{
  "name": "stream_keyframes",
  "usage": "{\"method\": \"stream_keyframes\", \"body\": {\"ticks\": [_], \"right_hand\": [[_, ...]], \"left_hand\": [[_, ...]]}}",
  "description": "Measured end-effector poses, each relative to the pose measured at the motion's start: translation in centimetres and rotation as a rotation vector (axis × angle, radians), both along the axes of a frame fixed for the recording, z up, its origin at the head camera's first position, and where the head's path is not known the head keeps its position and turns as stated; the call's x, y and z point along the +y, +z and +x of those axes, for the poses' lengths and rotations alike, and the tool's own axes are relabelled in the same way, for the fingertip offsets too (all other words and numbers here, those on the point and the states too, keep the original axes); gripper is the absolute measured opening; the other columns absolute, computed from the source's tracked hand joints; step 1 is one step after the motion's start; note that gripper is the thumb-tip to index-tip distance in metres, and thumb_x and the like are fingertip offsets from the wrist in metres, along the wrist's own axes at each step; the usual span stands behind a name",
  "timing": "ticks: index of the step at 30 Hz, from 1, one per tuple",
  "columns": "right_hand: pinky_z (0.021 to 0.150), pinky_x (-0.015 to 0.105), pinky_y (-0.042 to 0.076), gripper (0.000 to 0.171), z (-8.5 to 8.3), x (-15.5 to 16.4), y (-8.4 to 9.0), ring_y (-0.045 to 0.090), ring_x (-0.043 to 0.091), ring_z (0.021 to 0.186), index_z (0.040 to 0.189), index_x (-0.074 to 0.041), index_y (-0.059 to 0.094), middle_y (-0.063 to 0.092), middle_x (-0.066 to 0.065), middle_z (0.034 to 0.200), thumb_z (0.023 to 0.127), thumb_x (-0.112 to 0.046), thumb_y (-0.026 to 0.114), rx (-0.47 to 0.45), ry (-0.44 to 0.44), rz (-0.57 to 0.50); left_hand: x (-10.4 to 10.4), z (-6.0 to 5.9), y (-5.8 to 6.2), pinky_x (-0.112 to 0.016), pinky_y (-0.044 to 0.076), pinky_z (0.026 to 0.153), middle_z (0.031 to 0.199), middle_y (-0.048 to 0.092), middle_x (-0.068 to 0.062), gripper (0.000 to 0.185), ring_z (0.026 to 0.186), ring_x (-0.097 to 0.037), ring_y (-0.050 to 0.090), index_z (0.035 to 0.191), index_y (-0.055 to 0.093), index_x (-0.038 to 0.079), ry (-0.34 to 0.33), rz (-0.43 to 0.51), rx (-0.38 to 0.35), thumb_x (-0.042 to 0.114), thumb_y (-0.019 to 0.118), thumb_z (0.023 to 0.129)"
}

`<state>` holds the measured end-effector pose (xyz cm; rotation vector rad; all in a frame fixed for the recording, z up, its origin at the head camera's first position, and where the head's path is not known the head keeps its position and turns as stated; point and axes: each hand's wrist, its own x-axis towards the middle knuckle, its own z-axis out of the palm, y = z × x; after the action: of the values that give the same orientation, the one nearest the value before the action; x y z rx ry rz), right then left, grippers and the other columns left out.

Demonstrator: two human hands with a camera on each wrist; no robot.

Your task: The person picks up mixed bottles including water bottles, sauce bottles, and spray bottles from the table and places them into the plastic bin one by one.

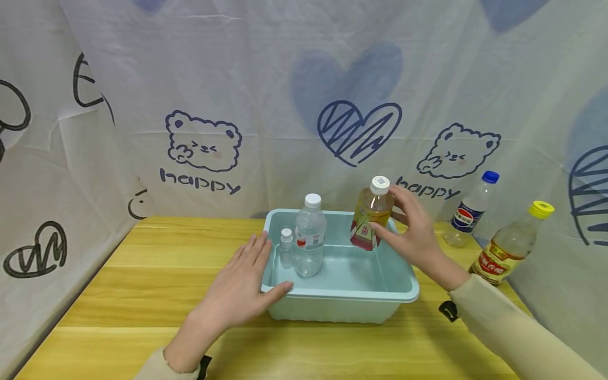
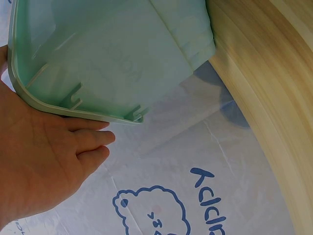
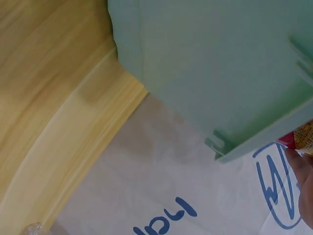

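We see our right hand (image 1: 415, 232) pinching a tilted amber drink bottle with white cap (image 1: 372, 214) above the pale green plastic tub (image 1: 394, 274). Our left hand (image 1: 237, 287) lies flat, fingers spread, against the tub's near-left rim; the left wrist view alone shows the rim's underside (image 2: 73, 110).

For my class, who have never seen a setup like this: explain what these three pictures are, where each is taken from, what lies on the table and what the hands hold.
No machine here: a person works with two bare hands. The wide picture comes from a camera on the head; the other two come from cameras on each wrist, looking up close at the tub's outer wall. On the wooden table stands a pale green tub with a clear bottle and a tiny bottle inside. The right hand grips a tea bottle, tilted over the tub. The left hand rests flat against the tub's rim. Right of the tub stand a blue-capped bottle and a yellow-capped bottle.
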<state>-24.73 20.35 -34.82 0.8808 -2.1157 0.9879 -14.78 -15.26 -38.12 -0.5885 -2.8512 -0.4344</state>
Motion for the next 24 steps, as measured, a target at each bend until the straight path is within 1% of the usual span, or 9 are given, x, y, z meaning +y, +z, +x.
{"method": "stream_keyframes", "body": {"ticks": [7, 11, 15, 20, 24], "right_hand": [[0.091, 0.035, 0.061, 0.083, -0.3, -0.8, -0.5, 0.062, 0.036, 0.126, 0.15, -0.005, 0.049, 0.052, 0.014, 0.147, 0.077, 0.003, 0.09, -0.074, 0.069, 0.035], [0.092, 0.039, 0.061, 0.083, -0.5, -1.1, -0.8, 0.062, 0.038, 0.126, 0.148, -0.005, 0.049, 0.053, 0.015, 0.145, 0.077, 0.004, 0.09, -0.113, 0.086, 0.054], [0.095, 0.045, 0.06, 0.082, -0.7, -1.4, -0.8, 0.06, 0.041, 0.127, 0.148, -0.006, 0.047, 0.051, 0.015, 0.145, 0.078, 0.003, 0.089, -0.199, 0.09, 0.064], [0.097, 0.051, 0.059, 0.083, -0.7, -1.7, -0.8, 0.059, 0.044, 0.129, 0.148, -0.006, 0.044, 0.049, 0.016, 0.146, 0.078, 0.004, 0.088, -0.323, 0.085, 0.074], [0.097, 0.053, 0.058, 0.083, -0.7, -1.9, -0.9, 0.059, 0.044, 0.128, 0.146, -0.003, 0.043, 0.05, 0.019, 0.144, 0.077, 0.004, 0.089, -0.393, 0.078, 0.1]], "left_hand": [[0.0, 0.1, 0.1, -0.051, 0.02, 0.128, 0.17, 0.019, -0.021, 0.104, 0.158, -0.039, 0.018, 0.16, 0.029, -0.005, 0.003, -0.001, -0.008, 0.075, 0.048, 0.097], [0.0, 0.0, 0.1, -0.051, 0.02, 0.128, 0.171, 0.018, -0.02, 0.104, 0.158, -0.039, 0.018, 0.16, 0.029, -0.005, 0.002, -0.001, -0.004, 0.076, 0.047, 0.097], [0.0, 0.0, 0.1, -0.051, 0.02, 0.128, 0.171, 0.018, -0.02, 0.106, 0.158, -0.039, 0.018, 0.16, 0.029, -0.005, 0.006, -0.002, -0.004, 0.079, 0.043, 0.096], [0.0, 0.0, 0.2, -0.051, 0.02, 0.128, 0.17, 0.019, -0.021, 0.106, 0.158, -0.039, 0.018, 0.16, 0.03, -0.005, 0.002, -0.001, -0.003, 0.079, 0.042, 0.096], [0.0, 0.1, 0.2, -0.051, 0.019, 0.128, 0.17, 0.019, -0.021, 0.106, 0.158, -0.039, 0.017, 0.16, 0.03, -0.006, -0.002, -0.004, -0.003, 0.079, 0.042, 0.097]]}}
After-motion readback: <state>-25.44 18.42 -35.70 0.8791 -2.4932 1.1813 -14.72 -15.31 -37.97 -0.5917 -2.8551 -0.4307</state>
